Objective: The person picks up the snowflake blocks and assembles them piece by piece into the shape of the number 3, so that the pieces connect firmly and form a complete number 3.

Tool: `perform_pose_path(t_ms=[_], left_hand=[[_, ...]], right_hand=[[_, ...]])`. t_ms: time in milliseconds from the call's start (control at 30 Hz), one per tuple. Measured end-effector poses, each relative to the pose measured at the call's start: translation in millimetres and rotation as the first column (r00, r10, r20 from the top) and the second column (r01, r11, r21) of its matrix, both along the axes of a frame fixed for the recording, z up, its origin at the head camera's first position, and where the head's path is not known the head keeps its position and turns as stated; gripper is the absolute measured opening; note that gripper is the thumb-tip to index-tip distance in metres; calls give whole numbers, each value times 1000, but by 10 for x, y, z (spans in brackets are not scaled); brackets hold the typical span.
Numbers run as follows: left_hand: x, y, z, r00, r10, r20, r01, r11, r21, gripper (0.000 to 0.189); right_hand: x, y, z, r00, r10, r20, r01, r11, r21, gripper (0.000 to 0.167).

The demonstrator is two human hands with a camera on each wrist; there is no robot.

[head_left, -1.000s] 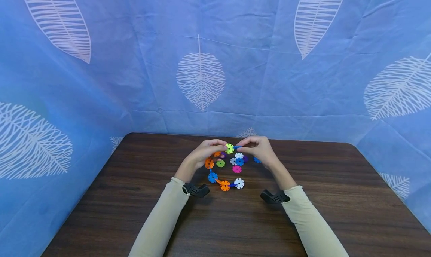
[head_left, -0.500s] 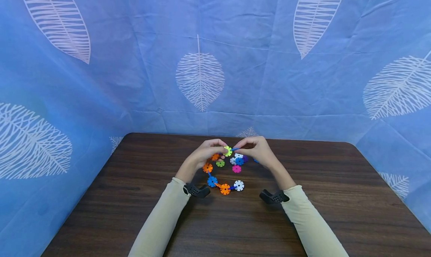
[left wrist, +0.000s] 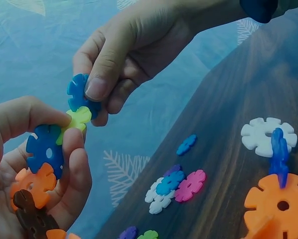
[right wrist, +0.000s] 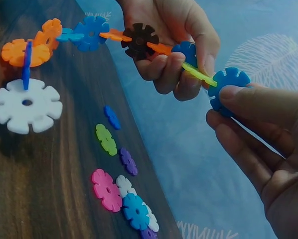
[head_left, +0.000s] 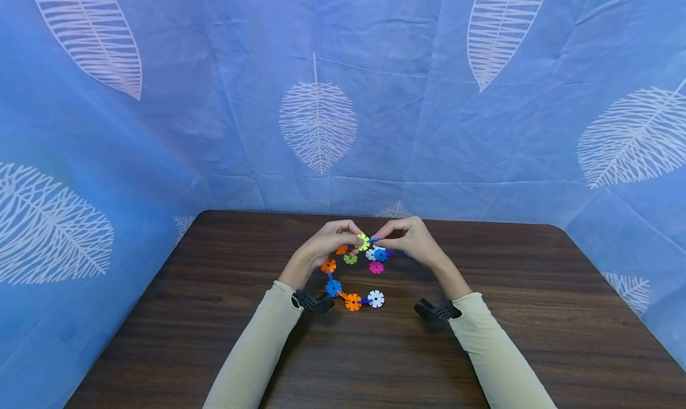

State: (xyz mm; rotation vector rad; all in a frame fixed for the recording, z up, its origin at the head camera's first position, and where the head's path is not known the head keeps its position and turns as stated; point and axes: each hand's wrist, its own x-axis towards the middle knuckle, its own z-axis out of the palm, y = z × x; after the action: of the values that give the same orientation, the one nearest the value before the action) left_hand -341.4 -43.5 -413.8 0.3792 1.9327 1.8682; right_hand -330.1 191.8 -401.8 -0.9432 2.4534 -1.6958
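My left hand (head_left: pixel 328 242) pinches a yellow notched snowflake disc (right wrist: pixel 199 74) between thumb and finger. My right hand (head_left: pixel 411 237) pinches a blue snowflake disc (right wrist: pixel 229 89), whose edge meets the yellow one. From the yellow disc a linked chain runs back past the left palm, with another blue disc (left wrist: pixel 45 149), an orange disc (left wrist: pixel 34 184) and a dark brown disc (right wrist: pixel 140 41). Further along, the chain bends through a blue disc (head_left: pixel 333 287) and an orange disc (head_left: pixel 353 302) to a white disc (head_left: pixel 376 299) at its end. Fingers partly cover the held discs.
Loose discs lie on the dark wooden table (head_left: pixel 482 337) beyond the chain: a pink one (head_left: pixel 377 267), a green one (head_left: pixel 350 259), and several white, blue and purple ones partly overlapping. A blue leaf-printed cloth (head_left: pixel 407 129) hangs behind the table's far edge.
Both hands have lowered slightly and shifted a little left with the joined discs. The hanging end of the chain has swung left and nearer to me. Both pinches stay as they were.
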Motion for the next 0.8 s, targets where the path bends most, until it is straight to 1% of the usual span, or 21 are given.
perform_pose_path(t_ms=[233,533,800], left_hand=[[-1,1,-8,1000,4,-22,-5,1000,-10,4],[16,7,-6,1000,1,-26,-1,1000,0,5],[51,-8,44,999,4,-33,-4,1000,-1,4]], right_hand=[[11,-6,-2,1000,12,-3,-12,999,-31,6],[18,-15,-7,999,17,-37,-18,1000,-17,5],[27,-30,-10,1000,13,-27,-14,999,-44,5]])
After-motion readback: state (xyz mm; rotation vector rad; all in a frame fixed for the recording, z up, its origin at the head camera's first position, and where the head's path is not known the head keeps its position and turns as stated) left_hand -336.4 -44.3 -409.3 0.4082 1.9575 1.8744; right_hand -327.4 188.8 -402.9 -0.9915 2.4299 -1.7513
